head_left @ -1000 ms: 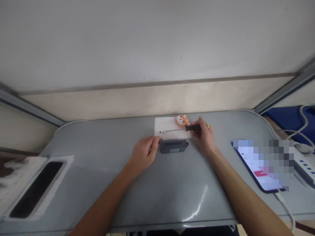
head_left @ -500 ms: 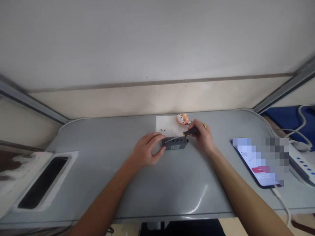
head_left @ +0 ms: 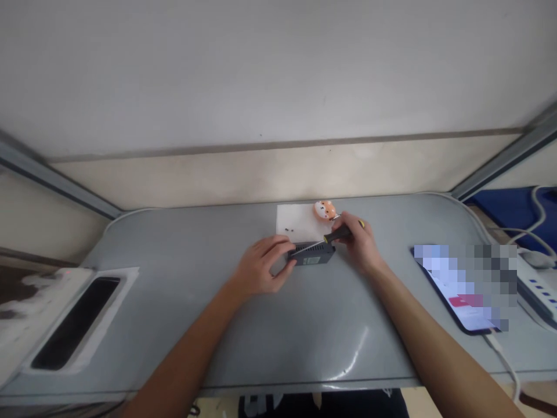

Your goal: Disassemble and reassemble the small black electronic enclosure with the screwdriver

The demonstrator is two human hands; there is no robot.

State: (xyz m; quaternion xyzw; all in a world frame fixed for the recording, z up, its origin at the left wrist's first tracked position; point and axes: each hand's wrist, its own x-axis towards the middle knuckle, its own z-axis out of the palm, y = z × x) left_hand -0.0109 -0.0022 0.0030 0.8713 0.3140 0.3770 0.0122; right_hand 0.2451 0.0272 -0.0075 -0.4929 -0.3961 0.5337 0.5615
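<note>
Near the middle of the grey table stands a small dark box with vent slots and a label (head_left: 319, 256). My left hand (head_left: 265, 267) grips its left end between thumb and fingers. In my right hand (head_left: 360, 244) is a screwdriver (head_left: 335, 234) with a black and yellow handle. Its shaft slants down to the left across the box, and the tip meets the box's left end by my left fingers. Behind the box lies a white paper (head_left: 292, 217) with a few tiny dark pieces (head_left: 289, 230), perhaps screws. An orange and white animal-faced trinket (head_left: 324, 210) rests on the paper's right side.
On the right, a lit phone (head_left: 456, 290) with a white cable (head_left: 500, 351) lies beside a white power strip (head_left: 539, 293). A dark phone-shaped item (head_left: 76, 322) lies on white paper at the left. A wall panel (head_left: 278, 174) closes off the table's back.
Both hands keep their grip, and the screwdriver stays against the box. The whole view has shifted slightly; little else differs.
</note>
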